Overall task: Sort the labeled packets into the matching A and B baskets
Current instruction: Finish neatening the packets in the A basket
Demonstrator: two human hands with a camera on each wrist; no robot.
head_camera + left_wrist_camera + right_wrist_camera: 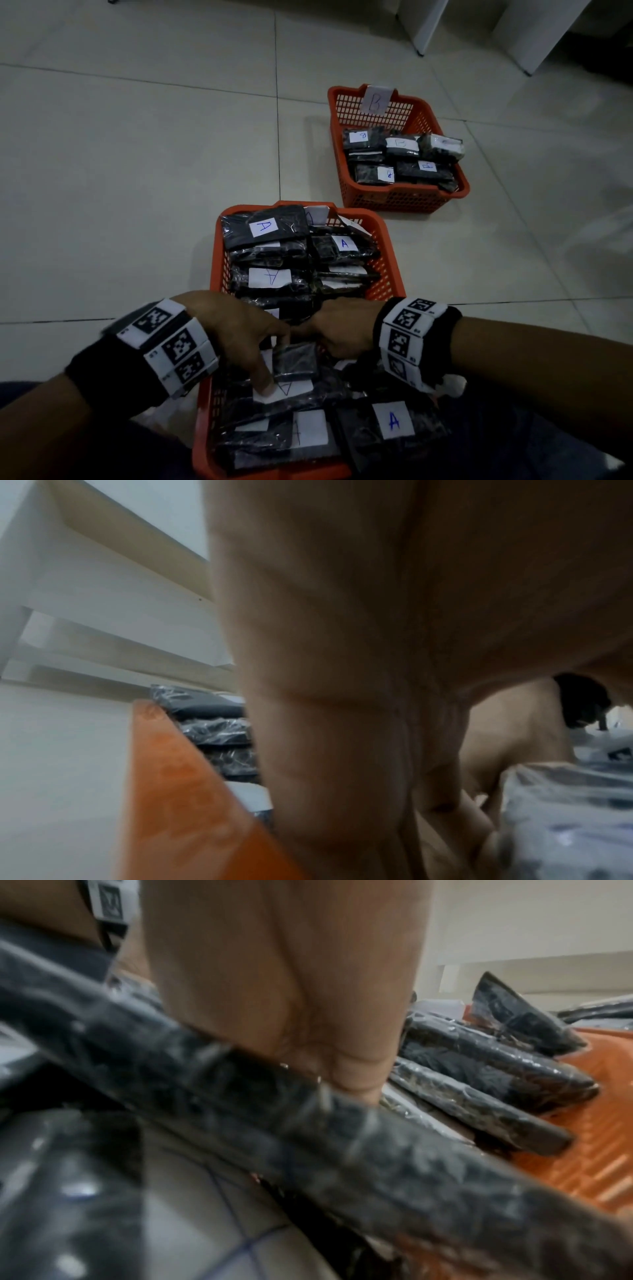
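Both hands meet over the near orange basket [205,404], which is full of black wrapped packets with white labels. Between them is one black packet [297,359], label side hidden. My left hand [274,359] grips its left edge, thumb down by a white label underneath. My right hand [318,334] curls its fingers over the packet's far right edge. In the right wrist view the fingers [342,1069] dip behind that black packet [308,1137]. The A basket [390,270] lies just beyond, stacked with A packets. The B basket [404,198] stands far right, holding B packets.
An A-labeled packet [392,420] lies at the near right beside the basket. White furniture legs [424,31] stand at the back right. Pale floor tiles [137,171] spread to the left. The left wrist view shows the orange basket rim [178,777] and white furniture [85,588].
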